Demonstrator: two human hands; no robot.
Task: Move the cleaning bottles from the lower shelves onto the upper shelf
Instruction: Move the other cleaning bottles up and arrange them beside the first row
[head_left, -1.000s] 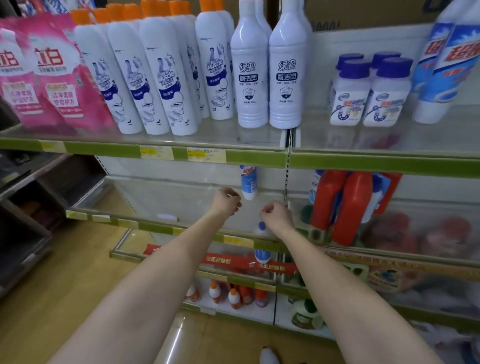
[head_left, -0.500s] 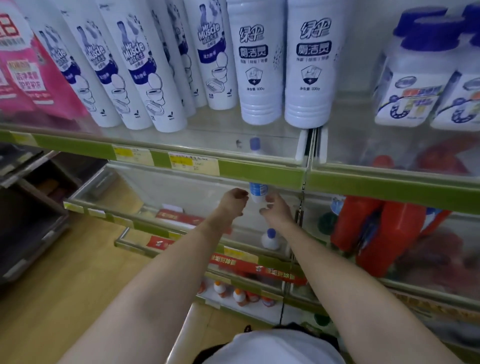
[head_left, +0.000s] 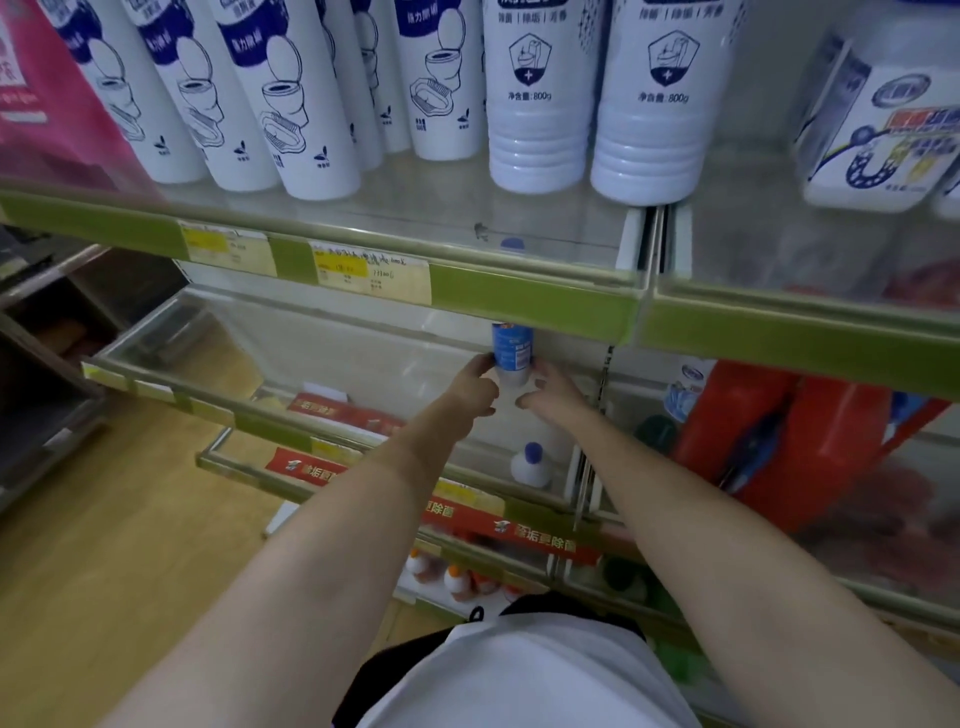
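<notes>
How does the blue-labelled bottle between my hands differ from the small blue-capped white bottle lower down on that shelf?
The blue-labelled bottle is held between the left hand and right hand; the small blue-capped white bottle stands untouched on the shelf floor. The held one's top is hidden behind the green shelf edge; the standing one's cap shows. Both sit in the same lower compartment.

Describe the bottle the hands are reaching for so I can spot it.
Find the green shelf edge under the two ribbed white bottles. Just below it, between the left hand and right hand, stands the bottle. It alone has a blue label; its neighbour is a squat white blue-capped bottle.
</notes>
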